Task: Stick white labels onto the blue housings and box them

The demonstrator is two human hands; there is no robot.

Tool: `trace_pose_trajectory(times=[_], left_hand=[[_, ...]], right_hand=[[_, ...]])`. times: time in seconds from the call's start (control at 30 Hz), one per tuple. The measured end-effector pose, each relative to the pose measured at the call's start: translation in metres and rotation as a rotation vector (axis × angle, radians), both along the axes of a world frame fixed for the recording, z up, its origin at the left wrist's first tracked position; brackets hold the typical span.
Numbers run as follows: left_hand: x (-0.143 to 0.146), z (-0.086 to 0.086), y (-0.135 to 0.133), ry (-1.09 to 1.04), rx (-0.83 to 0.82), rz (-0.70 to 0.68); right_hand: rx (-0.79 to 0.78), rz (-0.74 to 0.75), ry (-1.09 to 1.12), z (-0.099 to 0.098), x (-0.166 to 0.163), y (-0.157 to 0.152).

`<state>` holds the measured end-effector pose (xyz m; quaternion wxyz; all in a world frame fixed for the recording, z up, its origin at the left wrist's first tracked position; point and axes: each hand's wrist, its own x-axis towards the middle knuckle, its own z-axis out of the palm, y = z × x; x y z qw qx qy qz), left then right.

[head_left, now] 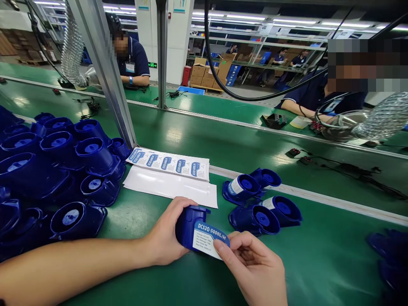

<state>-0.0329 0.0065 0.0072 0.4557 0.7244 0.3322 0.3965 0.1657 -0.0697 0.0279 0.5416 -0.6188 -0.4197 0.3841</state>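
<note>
My left hand [170, 238] is wrapped round a dark blue plastic pump housing [185, 226], held above the green bench. A blue-and-white sticker label [204, 239] printed "DC52Q-5000L/H" lies against the housing at its left part. Its right end is pinched between the thumb and fingers of my right hand [255, 263] and stands away from the housing. Behind my hands lie a sheet of labels [172, 164] and blank white backing sheets [168, 185]. To the right, several blue housings [263, 216] stand in a small group, at least two bearing labels.
Many blue housings [92, 148] are piled on the left. A metal post [105, 68] rises behind them. Beyond the bench edge runs a green conveyor [191, 131] with cables [347, 170]. A black cable [223, 87] hangs overhead. Two co-workers sit opposite; dark shapes lie at lower right.
</note>
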Motion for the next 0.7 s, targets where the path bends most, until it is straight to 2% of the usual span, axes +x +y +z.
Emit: trace_pose_trajectory(times=[0.7], left_hand=[[-0.0007, -0.0023, -0.0002, -0.002, -0.008, 0.000]], right_hand=[[-0.015, 0.003, -0.018, -0.0003, 0.0002, 0.0015]])
